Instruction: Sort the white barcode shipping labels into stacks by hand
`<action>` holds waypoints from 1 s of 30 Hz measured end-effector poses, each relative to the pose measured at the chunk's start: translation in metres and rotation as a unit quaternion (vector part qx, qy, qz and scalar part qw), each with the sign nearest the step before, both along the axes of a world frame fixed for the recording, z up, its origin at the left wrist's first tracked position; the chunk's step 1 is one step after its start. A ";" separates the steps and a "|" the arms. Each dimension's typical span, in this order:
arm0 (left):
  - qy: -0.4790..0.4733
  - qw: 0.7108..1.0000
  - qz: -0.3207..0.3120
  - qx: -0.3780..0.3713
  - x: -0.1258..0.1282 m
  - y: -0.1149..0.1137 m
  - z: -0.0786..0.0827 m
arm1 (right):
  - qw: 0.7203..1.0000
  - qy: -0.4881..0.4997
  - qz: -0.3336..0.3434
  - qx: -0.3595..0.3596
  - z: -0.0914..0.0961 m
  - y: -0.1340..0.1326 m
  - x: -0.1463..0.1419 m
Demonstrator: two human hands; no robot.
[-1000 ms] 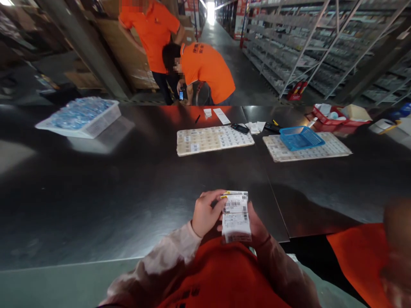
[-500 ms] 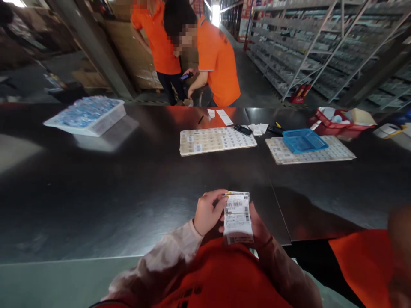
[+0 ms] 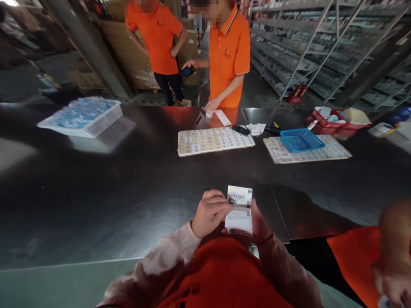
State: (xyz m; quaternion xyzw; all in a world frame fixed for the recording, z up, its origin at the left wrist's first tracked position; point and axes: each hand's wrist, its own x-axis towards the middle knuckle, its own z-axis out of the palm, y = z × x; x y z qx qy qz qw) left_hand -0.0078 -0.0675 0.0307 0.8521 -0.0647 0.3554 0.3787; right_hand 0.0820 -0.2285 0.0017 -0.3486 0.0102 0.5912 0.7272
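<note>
A white barcode label [image 3: 239, 209] is held clamped between the left hand [image 3: 210, 213] and right hand [image 3: 260, 223], above the dark steel desk [image 3: 105, 205].

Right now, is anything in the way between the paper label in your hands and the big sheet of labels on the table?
Nothing visible stands in the way. The paper label, held by the left hand and right hand, has only the dark metal table top between it and the sheet of labels.
</note>
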 end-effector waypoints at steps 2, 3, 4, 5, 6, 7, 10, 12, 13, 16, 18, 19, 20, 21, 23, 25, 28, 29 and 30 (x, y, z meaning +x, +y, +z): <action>-0.032 0.998 -0.013 0.060 -0.003 0.000 -0.001 | 0.999 -0.018 -0.036 0.000 0.005 0.001 0.001; -0.049 0.995 -0.011 0.082 -0.004 -0.001 -0.002 | 0.999 -0.017 -0.040 -0.002 0.008 0.002 0.001; -0.064 0.993 -0.006 0.096 -0.005 -0.002 -0.003 | 0.999 -0.009 -0.035 -0.003 0.010 0.003 0.001; -0.075 0.992 0.001 0.103 -0.006 -0.003 -0.004 | 1.000 0.007 -0.023 -0.003 0.012 0.004 0.001; -0.083 0.991 0.007 0.105 -0.008 -0.004 -0.006 | 1.000 0.023 -0.013 -0.002 0.013 0.004 0.001; -0.088 0.990 0.014 0.106 -0.009 -0.005 -0.007 | 0.999 0.039 -0.006 -0.001 0.014 0.005 0.001; -0.092 0.991 0.035 0.090 -0.010 -0.006 -0.008 | 0.998 0.068 0.004 -0.007 0.011 0.006 0.001; -0.066 0.995 0.044 0.062 -0.009 -0.005 -0.008 | 0.997 0.074 0.016 -0.018 0.010 0.006 0.001; -0.045 0.997 0.048 0.042 -0.007 -0.004 -0.008 | 0.997 0.075 0.022 -0.023 0.010 0.006 0.001; 0.019 0.997 0.071 -0.029 -0.001 -0.001 -0.007 | 0.995 0.072 0.049 -0.047 0.015 0.007 0.000; 0.043 0.992 0.090 -0.075 0.003 0.001 -0.009 | 0.996 0.058 0.060 -0.043 0.020 0.009 -0.001; 0.054 0.989 0.100 -0.098 0.005 0.001 -0.010 | 0.996 0.047 0.062 -0.037 0.022 0.010 -0.001; 0.066 0.984 0.108 -0.123 0.007 0.002 -0.012 | 0.997 0.036 0.064 -0.036 0.024 0.011 -0.002; 0.075 0.979 0.114 -0.148 0.009 0.003 -0.013 | 0.997 0.028 0.065 -0.041 0.025 0.012 -0.002; 0.092 0.969 0.121 -0.195 0.013 0.005 -0.017 | 0.995 0.024 0.068 -0.065 0.026 0.013 -0.001; 0.108 0.959 0.120 -0.234 0.017 0.007 -0.020 | 0.994 0.042 0.070 -0.072 0.023 0.012 0.001; 0.102 0.962 0.124 -0.223 0.018 0.009 -0.021 | 0.995 0.062 0.075 -0.028 0.015 0.008 0.005; 0.087 0.969 0.137 -0.185 0.017 0.009 -0.020 | 0.995 0.056 0.077 -0.008 0.012 0.007 0.007; 0.065 0.978 0.146 -0.134 0.016 0.007 -0.019 | 0.996 0.046 0.077 0.011 0.010 0.006 0.008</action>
